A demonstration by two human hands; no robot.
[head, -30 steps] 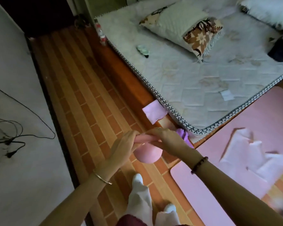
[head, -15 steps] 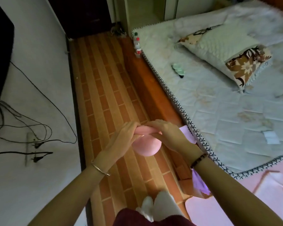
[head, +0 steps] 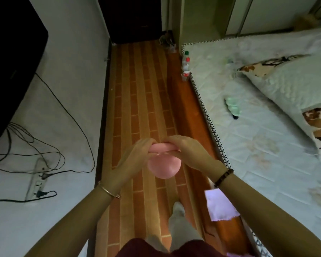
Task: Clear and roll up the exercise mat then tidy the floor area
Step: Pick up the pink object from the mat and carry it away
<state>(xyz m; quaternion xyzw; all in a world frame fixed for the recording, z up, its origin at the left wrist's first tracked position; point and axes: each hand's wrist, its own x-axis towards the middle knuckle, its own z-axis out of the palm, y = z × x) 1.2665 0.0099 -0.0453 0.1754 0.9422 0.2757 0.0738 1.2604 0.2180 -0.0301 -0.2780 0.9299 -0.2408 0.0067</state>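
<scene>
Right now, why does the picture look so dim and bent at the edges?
Head view: the room is dimly lit, the far doorway nearly black; the wide-angle lens bows the wall and mattress outward; the pillow looks soft, while both hands on the pink ball stay fairly sharp.

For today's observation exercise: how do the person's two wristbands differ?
The left bracelet is a thin, smooth metal bangle, gold in colour; the right bracelet is a string of dark round beads, and thicker. The bangle hangs loose and tilted on its wrist; the beads sit snug. Both are worn close behind hands that pinch the same pink object.

Bottles (head: 185, 66) left of mattress (head: 263, 145)
</scene>
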